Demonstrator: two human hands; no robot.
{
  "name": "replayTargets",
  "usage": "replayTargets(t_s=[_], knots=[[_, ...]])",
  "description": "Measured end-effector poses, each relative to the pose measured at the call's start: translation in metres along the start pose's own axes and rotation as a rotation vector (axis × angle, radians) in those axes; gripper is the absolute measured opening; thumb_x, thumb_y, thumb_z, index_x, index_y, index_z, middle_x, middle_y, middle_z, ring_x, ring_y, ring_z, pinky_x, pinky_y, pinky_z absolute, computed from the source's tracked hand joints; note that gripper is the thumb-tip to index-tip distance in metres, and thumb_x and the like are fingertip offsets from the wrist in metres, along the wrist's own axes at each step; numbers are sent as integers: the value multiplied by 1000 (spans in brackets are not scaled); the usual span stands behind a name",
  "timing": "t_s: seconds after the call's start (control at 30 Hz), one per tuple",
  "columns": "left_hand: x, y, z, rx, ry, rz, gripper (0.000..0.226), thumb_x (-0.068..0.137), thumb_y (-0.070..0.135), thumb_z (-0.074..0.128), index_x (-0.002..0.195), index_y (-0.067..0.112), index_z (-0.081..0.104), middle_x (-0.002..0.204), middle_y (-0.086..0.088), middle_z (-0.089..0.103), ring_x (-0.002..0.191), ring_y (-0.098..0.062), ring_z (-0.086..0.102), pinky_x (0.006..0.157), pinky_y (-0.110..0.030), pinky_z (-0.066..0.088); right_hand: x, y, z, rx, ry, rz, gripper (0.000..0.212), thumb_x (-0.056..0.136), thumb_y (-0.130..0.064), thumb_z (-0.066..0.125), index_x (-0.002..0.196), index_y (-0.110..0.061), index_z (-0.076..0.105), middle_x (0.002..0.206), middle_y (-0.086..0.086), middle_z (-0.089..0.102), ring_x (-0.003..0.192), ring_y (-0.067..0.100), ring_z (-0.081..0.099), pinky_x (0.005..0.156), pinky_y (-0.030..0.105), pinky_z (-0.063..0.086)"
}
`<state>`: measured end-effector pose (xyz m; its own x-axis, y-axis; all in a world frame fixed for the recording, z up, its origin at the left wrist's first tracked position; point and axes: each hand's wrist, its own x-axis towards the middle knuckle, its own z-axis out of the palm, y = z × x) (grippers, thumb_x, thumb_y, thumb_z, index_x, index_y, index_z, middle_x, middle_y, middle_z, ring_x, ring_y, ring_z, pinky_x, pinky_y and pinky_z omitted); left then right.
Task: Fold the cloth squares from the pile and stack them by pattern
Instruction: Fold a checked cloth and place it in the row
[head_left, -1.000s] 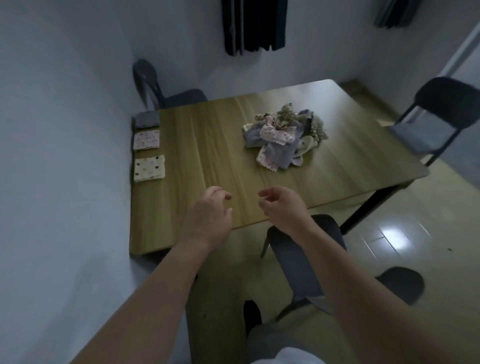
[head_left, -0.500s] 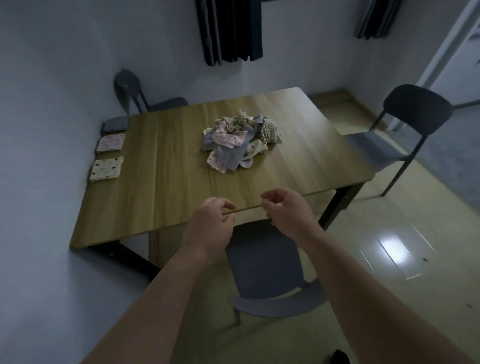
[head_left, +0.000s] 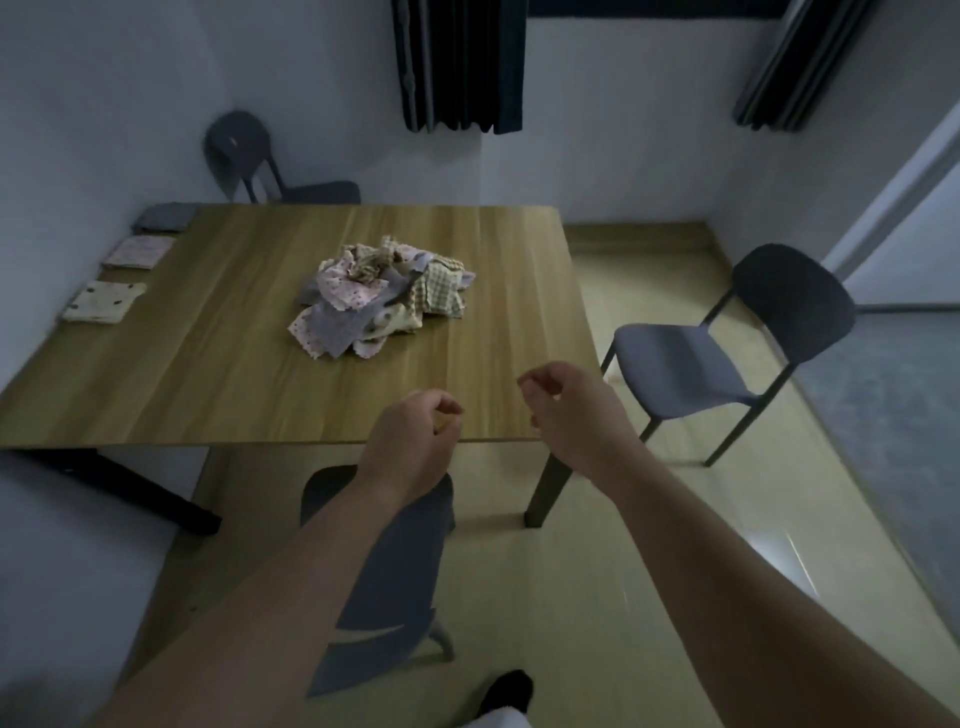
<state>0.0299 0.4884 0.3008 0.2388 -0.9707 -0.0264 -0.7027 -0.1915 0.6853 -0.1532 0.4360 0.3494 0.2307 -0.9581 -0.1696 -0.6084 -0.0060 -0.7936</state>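
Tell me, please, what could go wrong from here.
The pile is tangled: pulling one square may drag others along. The stacks lie far left of the pile, so a fold may slip on the way. The checked cloth in the pile has no stack yet, so it may be misfiled.

Matt wood-grain table (head_left: 208, 374), rumpled cloth pile (head_left: 379, 301), glossy floor (head_left: 675, 545).

A pile of cloths (head_left: 379, 306) was placed near the middle of the table (head_left: 208, 374). Three folded stacks were laid in a row along its left edge, well apart from the pile: the near stack (head_left: 104, 303), the middle stack (head_left: 137, 252) behind it, and the far stack (head_left: 163, 217) at the back corner. One chair (head_left: 244, 156) was set behind that corner, a second chair (head_left: 727, 358) to the table's right, and a third chair (head_left: 395, 571) before its near edge. The left hand (head_left: 415, 441) and right hand (head_left: 571, 410) were held side by side above that edge.
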Motion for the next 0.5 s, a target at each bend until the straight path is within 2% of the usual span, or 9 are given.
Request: replayTargets(t_s=[0.13, 0.27, 0.4, 0.5], knots=[[36, 27, 41, -61, -6, -72, 12, 98, 28, 58, 106, 26, 67, 87, 7, 69, 76, -7, 65, 62, -27, 50, 32, 32, -31, -60, -48, -29, 21, 105, -35, 48, 115, -28, 65, 95, -14, 66, 83, 7, 63, 69, 27, 53], [110, 73, 113, -111, 14, -138, 10, 98, 27, 59, 105, 30, 66, 89, 7, 69, 77, -6, 66, 57, -23, 47, 105, 81, -97, -116, -42, 11, 24, 105, -34, 48, 118, -26, 66, 100, -11, 69, 83, 10, 64, 75, 33, 56], [155, 106, 145, -147, 9, -197, 12, 98, 27, 60, 107, 29, 67, 94, 9, 69, 81, -6, 67, 61, -23, 51, 145, 104, -140, -125, -96, 4, 23, 105, -31, 47, 118, -25, 66, 95, -12, 68, 81, 10, 66, 67, 28, 54], [199, 148, 174, -113, 2, -208, 11, 100, 30, 60, 108, 29, 67, 88, 14, 65, 78, -3, 64, 56, -20, 45, 193, 121, -183, -118, -104, -5, 23, 104, -32, 49, 117, -27, 67, 94, -17, 67, 80, 6, 66, 62, 23, 48]])
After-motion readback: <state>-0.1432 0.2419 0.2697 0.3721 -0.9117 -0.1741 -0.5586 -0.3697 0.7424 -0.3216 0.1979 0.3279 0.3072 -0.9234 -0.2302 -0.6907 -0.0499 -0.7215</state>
